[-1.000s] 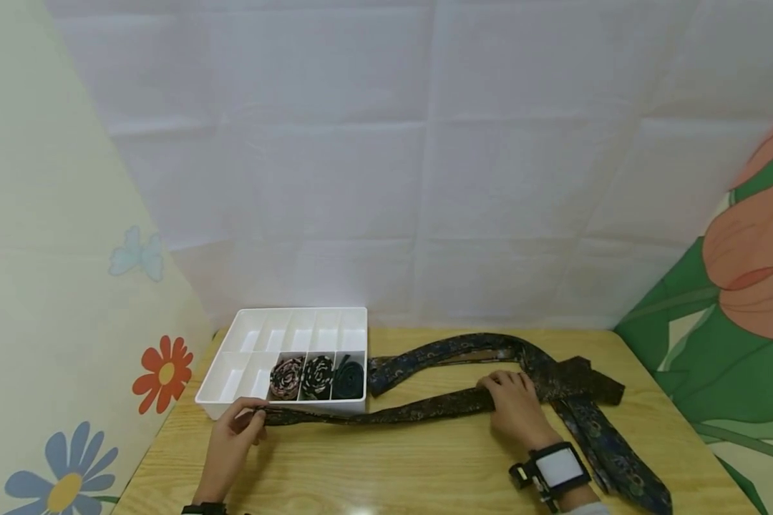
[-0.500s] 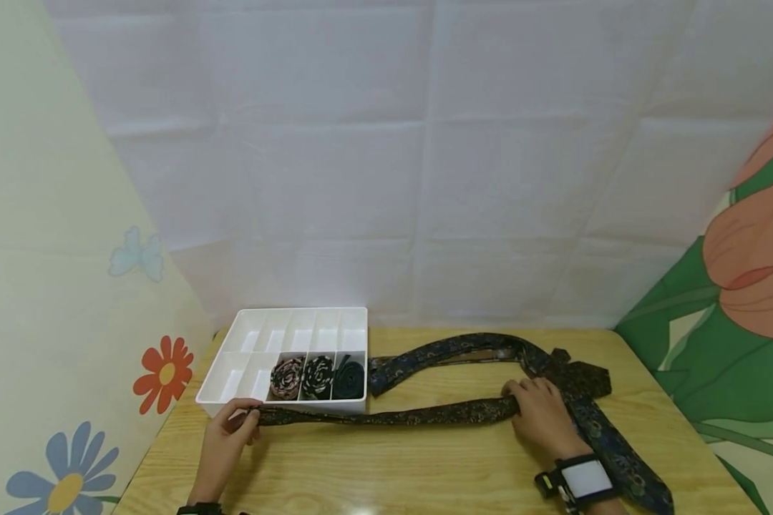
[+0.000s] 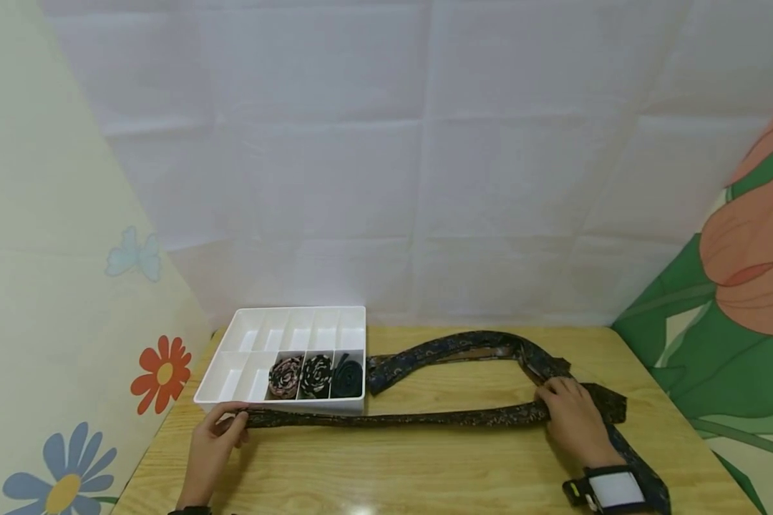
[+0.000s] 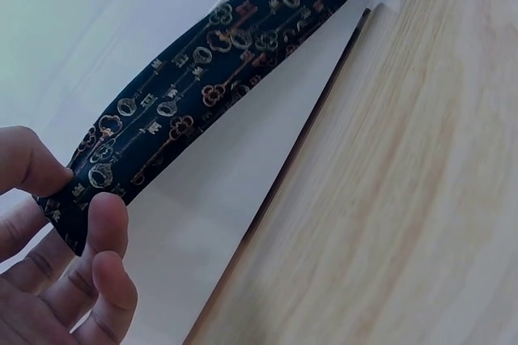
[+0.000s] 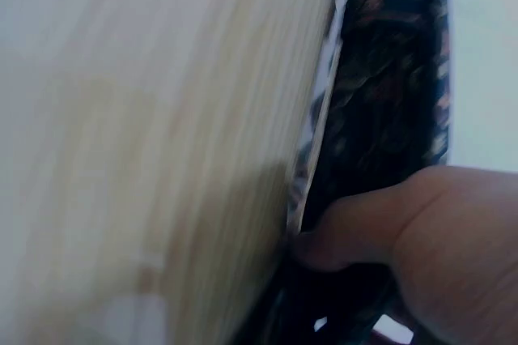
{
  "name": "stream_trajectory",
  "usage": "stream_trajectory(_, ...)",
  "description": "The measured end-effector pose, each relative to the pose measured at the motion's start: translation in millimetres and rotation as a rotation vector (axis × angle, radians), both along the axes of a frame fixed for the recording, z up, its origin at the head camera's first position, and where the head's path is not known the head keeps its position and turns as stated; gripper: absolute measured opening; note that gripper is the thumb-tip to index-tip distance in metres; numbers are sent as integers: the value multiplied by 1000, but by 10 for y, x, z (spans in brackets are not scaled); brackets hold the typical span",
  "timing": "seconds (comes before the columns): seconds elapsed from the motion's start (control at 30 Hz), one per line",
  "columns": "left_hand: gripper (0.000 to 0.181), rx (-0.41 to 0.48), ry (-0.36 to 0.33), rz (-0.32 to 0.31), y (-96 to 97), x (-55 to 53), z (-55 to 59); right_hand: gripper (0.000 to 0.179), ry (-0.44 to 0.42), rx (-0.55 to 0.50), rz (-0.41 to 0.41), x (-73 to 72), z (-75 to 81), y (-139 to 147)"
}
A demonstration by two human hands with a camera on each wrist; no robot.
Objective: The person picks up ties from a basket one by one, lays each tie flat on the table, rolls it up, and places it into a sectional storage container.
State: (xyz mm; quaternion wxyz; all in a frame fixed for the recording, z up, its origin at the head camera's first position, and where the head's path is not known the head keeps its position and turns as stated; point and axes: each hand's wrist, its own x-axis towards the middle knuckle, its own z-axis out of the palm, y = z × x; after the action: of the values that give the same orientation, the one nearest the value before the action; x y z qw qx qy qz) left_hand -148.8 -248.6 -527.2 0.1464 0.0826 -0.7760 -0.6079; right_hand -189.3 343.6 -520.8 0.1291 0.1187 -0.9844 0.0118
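A dark necktie [image 3: 393, 420] with a pattern of small keys stretches sideways in front of the white box in the head view. My left hand [image 3: 209, 447] pinches its left end between thumb and fingers, which the left wrist view also shows. Farther right, my right hand [image 3: 573, 418] grips the same tie, the thumb [image 5: 348, 236] lying over the fabric in the right wrist view. A short wide end of it sticks out past that hand. Behind and partly under it lies a dark blue patterned necktie [image 3: 451, 348], curved on the table and partly hidden by my right hand.
A white compartment box [image 3: 232, 379] stands at the back left. Its front row holds a reddish rolled tie [image 3: 285, 377], a black-and-white rolled tie [image 3: 315, 376] and a dark green rolled tie [image 3: 348, 378]. The wooden table [image 3: 386, 472] meets a white sheet [image 3: 489, 272] behind.
My right hand has slid right along the key-patterned tie, and my left hand has drawn its end slightly left. The span between them is longer and straighter.
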Motion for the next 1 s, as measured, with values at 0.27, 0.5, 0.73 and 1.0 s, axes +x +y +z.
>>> stream_trajectory(0.27, 19, 28, -29, 44, -104, 11, 2, 40, -45, -55, 34, 76, 122, 197)
stream_trajectory(0.5, 21, 43, -66, 56, -180, 19, 33, 40, -279, -183, -13, 137, 309, 354)
stream_trajectory(0.73, 22, 80, -118, 75, -207, 27, 67, 31, -474, -372, -11, 183, 476, 457)
stream_trajectory(1.0, 20, 89, -142, 127, -245, 39, 121, 20, -682, -584, 102, 209, 507, 559)
